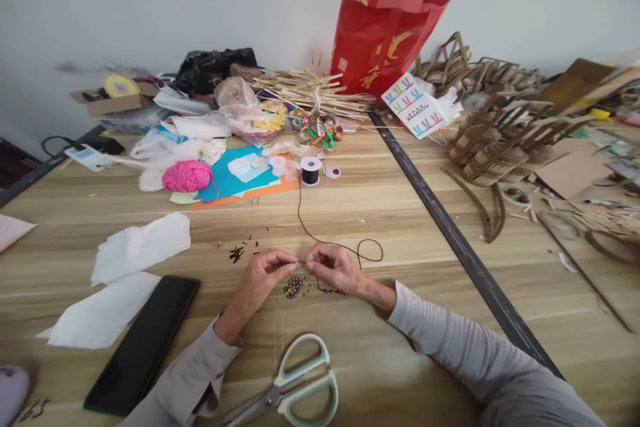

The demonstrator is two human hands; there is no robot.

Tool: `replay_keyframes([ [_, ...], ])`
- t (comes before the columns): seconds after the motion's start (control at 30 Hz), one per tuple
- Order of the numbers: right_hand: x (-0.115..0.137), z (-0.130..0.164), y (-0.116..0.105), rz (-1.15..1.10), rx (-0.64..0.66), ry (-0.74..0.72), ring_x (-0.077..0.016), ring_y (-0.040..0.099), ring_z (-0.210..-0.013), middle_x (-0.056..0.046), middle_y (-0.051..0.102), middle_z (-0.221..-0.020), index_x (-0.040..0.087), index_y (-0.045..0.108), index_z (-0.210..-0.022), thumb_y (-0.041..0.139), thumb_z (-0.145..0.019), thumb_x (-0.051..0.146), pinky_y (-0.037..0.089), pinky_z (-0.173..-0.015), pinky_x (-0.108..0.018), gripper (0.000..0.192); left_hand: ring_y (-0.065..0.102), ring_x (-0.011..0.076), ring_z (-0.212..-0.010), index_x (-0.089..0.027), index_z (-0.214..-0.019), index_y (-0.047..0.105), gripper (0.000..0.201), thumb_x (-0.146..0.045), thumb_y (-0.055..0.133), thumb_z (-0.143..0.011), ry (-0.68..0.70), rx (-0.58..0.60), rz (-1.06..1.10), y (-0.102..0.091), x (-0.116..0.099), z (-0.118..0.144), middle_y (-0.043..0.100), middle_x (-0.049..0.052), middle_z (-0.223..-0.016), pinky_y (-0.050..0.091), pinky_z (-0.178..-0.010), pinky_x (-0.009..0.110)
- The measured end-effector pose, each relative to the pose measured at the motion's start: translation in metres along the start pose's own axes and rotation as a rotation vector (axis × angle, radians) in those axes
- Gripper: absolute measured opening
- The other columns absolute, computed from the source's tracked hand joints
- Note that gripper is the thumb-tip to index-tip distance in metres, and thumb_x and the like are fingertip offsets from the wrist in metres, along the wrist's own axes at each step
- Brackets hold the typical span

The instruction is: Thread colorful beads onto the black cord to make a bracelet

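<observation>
Close together over the table, my left hand [264, 280] and my right hand [337, 270] each pinch a thin black cord [301, 213] between thumb and fingers. The cord runs back to a white spool [311, 173] wound with black, and a loop of it lies behind my right hand. Strung beads [334, 292] hang on the cord and rest on the table below my right hand. A small pile of loose colourful beads [295, 288] lies just below my fingertips. Short black pieces [237, 253] are scattered left of my left hand.
Scissors with pale handles [307, 383] lie near the front edge. A black flat case [145, 340] and white paper pieces [143, 247] are on the left. Behind are pink yarn [187, 177], blue paper [240, 170] and a red bag [385, 33]. Small woven baskets [495, 147] stand right.
</observation>
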State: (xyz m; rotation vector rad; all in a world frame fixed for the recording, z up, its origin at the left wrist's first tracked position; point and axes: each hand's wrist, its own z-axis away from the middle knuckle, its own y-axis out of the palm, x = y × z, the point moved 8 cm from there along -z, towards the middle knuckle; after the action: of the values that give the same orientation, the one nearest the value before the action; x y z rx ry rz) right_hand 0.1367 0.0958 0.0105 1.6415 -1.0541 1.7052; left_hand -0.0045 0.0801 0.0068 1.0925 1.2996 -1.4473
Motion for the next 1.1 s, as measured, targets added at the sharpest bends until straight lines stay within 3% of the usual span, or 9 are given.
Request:
replay_keyframes([
  [0.43, -0.0010, 0.0022, 0.0083, -0.080, 0.110, 0.009, -0.0075, 0.039, -0.054, 0.002, 0.049, -0.063, 0.015, 0.056, -0.073, 0.059, -0.080, 0.033, 0.030, -0.048, -0.018, 0.019, 0.064, 0.0168, -0.062, -0.015, -0.069, 0.072, 0.009, -0.022, 0.072, -0.064, 0.004, 0.022, 0.032, 0.0008, 0.0028, -0.0007, 0.073, 0.004, -0.068, 0.051, -0.062, 0.026],
  [1.1, 0.0020, 0.0016, 0.0092, -0.051, 0.112, 0.002, -0.0070, 0.040, -0.053, 0.002, 0.050, -0.063, 0.014, 0.055, -0.073, 0.057, -0.079, 0.027, 0.031, -0.049, -0.018, 0.015, 0.062, 0.0150, -0.059, -0.014, -0.068, 0.072, 0.009, -0.021, 0.072, -0.062, -0.030, 0.048, 0.095, 0.0042, 0.0035, -0.0004, 0.072, 0.004, -0.065, 0.049, -0.059, 0.024],
])
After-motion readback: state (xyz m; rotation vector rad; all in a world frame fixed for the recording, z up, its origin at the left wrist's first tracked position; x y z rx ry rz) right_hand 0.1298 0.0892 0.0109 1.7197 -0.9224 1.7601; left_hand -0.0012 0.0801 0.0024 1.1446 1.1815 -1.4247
